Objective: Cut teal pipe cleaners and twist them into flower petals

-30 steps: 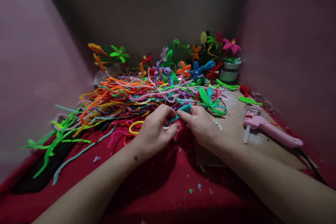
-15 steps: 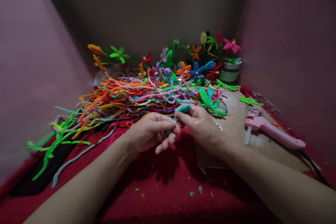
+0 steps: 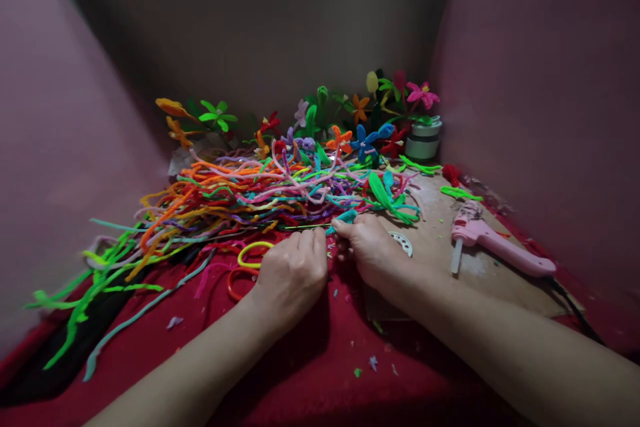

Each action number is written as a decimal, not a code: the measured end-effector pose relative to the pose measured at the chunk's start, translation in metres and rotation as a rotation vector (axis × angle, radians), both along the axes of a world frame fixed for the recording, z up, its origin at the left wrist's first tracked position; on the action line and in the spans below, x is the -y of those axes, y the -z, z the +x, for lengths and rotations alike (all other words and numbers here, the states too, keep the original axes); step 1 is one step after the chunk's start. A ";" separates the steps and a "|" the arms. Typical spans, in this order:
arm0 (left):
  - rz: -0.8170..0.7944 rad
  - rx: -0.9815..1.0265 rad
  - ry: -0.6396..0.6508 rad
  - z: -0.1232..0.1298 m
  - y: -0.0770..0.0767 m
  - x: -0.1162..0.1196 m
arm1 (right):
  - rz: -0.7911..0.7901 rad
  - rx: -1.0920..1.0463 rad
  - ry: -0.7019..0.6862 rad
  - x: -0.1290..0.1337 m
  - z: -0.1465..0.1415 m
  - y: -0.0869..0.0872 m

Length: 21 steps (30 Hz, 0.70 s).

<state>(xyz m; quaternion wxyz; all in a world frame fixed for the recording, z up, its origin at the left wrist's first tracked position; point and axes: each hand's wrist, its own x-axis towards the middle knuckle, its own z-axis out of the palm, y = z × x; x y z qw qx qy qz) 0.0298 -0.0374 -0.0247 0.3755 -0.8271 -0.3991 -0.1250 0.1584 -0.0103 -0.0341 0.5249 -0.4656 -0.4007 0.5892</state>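
Observation:
A teal pipe-cleaner piece (image 3: 346,216), looped at its upper end, is pinched between the thumb and fingers of my right hand (image 3: 375,247). My left hand (image 3: 296,270) is closed just to the left of it, back of the hand up, at the piece's lower end; its fingertips are hidden. Scissors with a yellow and a red handle loop (image 3: 255,255) lie beside my left wrist, their blades covered by the hand. Behind both hands spreads a large heap of coloured pipe cleaners (image 3: 260,187). A green pipe-cleaner leaf bunch (image 3: 385,197) lies just beyond my right hand.
A pink glue gun (image 3: 500,250) with a cord rests on a brown board (image 3: 425,300) at the right, near a white perforated disc (image 3: 403,242). Finished pipe-cleaner flowers (image 3: 365,141) and a pale pot (image 3: 423,138) stand at the back. Small scraps dot the red cloth (image 3: 320,373).
My left hand has turned knuckles up and its fingers have curled closed. The teal piece has dropped slightly with my right hand. The scissors' handles have come into sight. The view has shifted a little.

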 end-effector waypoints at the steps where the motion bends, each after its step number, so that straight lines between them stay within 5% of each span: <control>1: 0.018 0.013 0.024 -0.001 0.000 -0.001 | -0.018 -0.041 -0.019 0.000 -0.001 0.000; 8: -0.099 0.200 0.123 -0.012 0.001 -0.011 | 0.103 -0.092 0.021 -0.002 0.002 0.000; 13: -0.375 0.621 0.131 -0.014 -0.002 -0.025 | 0.173 -0.102 -0.033 -0.002 0.003 0.001; 17: -0.560 0.977 0.086 -0.014 -0.017 -0.035 | 0.131 -0.092 -0.204 0.007 -0.002 0.003; 21: -0.727 1.023 0.040 0.006 -0.039 -0.046 | 0.216 -0.028 -0.216 0.012 -0.005 0.007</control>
